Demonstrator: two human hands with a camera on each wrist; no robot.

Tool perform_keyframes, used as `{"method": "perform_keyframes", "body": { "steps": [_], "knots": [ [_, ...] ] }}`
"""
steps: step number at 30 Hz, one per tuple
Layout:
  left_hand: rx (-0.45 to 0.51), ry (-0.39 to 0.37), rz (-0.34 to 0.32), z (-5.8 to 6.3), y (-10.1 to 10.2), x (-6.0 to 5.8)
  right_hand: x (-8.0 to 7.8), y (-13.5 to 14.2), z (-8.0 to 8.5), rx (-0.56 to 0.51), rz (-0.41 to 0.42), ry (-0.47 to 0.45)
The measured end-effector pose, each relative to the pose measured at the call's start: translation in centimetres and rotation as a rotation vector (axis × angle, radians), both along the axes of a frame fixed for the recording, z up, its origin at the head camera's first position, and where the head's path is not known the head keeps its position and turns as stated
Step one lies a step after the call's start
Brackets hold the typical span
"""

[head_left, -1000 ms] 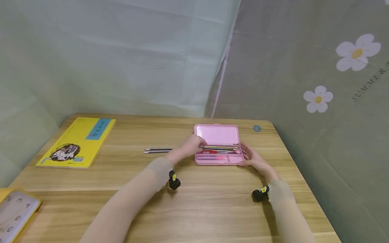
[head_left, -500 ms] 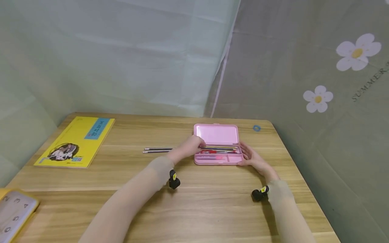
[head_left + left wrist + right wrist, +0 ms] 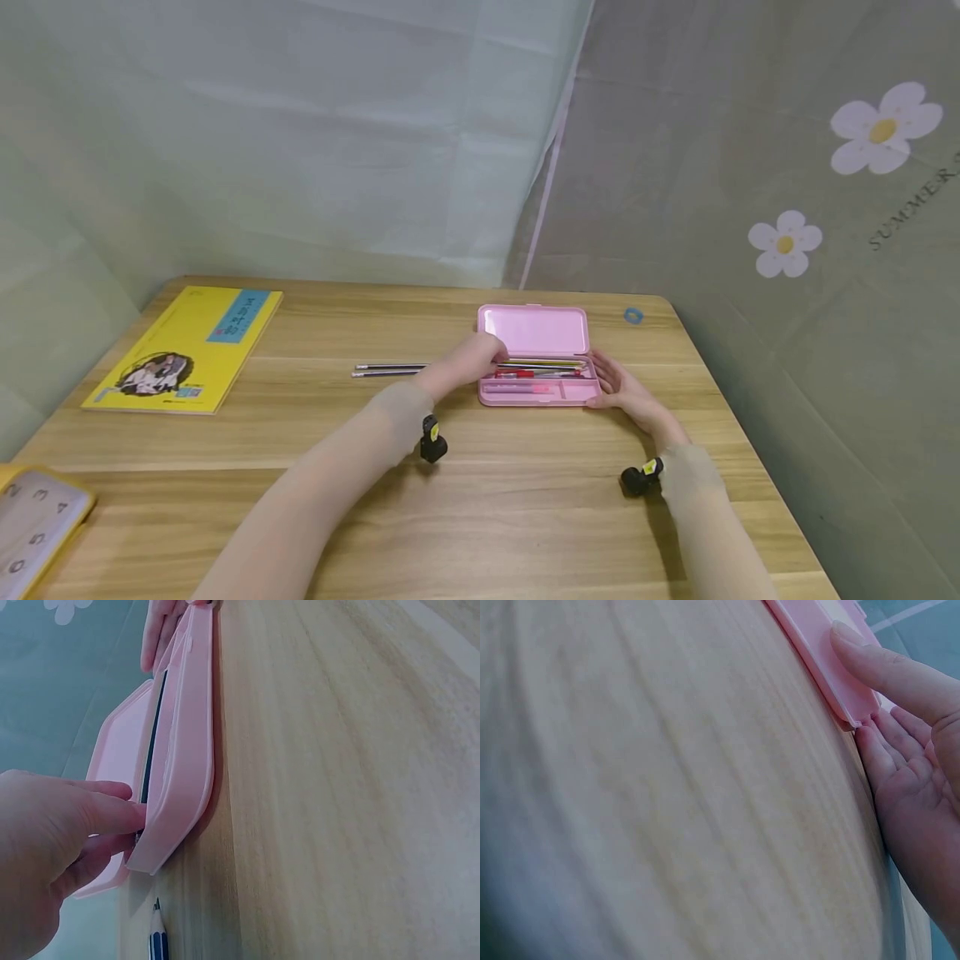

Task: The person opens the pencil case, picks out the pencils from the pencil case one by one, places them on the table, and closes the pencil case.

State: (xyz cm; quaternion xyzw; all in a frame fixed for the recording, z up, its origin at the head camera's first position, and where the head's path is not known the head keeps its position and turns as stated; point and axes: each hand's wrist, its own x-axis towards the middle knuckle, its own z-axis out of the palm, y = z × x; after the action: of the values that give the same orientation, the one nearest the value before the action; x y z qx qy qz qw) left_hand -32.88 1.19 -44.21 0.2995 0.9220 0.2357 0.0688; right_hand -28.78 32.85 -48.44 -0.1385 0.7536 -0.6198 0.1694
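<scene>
A pink pencil case point(image 3: 577, 391) lies with its lid point(image 3: 534, 331) laid back on the table. My left hand point(image 3: 471, 360) reaches into its left end, thumb and fingers pinching a dark pencil point(image 3: 154, 746) that lies along the back compartment. Beside that pencil are a yellow one and a red pen point(image 3: 516, 375); a pink-and-purple pen point(image 3: 517, 389) is in the front compartment. At the right end, my right hand point(image 3: 632, 397) holds the case, thumb over the front corner and fingers around the end. Two dark pencils point(image 3: 384, 367) lie left of the case, partly hidden by my left hand.
A yellow book point(image 3: 187, 350) lies at the back left of the wooden table point(image 3: 525, 508). A yellow-framed clock face point(image 3: 41, 517) shows at the left front edge. Right of the lid is a small blue ring point(image 3: 633, 316). Fabric curtains hang behind and to the right.
</scene>
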Motion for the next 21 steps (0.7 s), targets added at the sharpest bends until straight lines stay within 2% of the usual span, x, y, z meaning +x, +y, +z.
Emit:
{"method": "perform_keyframes", "body": {
  "steps": [17, 21],
  "knots": [
    [0.005, 0.032, -0.014, 0.10, 0.14, 0.17, 0.00, -0.02, 0.12, -0.001, -0.006, -0.012],
    [0.003, 0.013, -0.006, 0.00, 0.23, 0.28, 0.06, 0.03, 0.08, -0.001, -0.001, -0.011]
  ]
}}
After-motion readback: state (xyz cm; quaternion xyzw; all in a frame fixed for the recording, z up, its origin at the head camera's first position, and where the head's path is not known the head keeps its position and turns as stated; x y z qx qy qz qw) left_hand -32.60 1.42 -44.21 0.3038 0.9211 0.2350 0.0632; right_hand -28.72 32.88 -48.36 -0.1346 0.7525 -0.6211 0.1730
